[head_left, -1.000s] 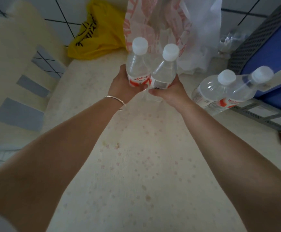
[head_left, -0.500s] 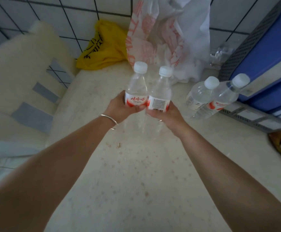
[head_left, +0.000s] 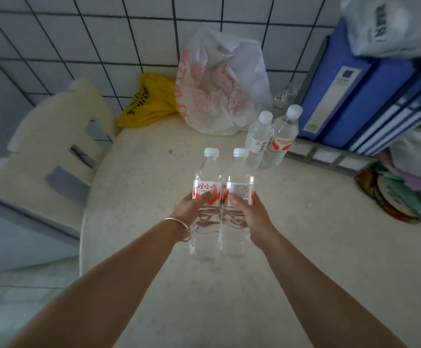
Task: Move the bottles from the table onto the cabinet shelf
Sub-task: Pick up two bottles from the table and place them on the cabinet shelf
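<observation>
Early days here, I'd say: no cabinet shelf in view, so nothing looks shelved yet. The left hand (head_left: 191, 207) grips 1 bottle (head_left: 207, 197) and the right hand (head_left: 249, 214) grips another (head_left: 238, 194), side by side, lifted above the speckled cream table (head_left: 304, 247). 2 more bottles (head_left: 269, 139) wait upright by the blue binders (head_left: 355, 96). All clear ribbed plastic, white screw caps, red-and-white labels.

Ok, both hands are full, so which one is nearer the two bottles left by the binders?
Right. The right hand sits on the side of the standing bottles; the left hand would have to cross over. Both are full, so one must unload first.
</observation>
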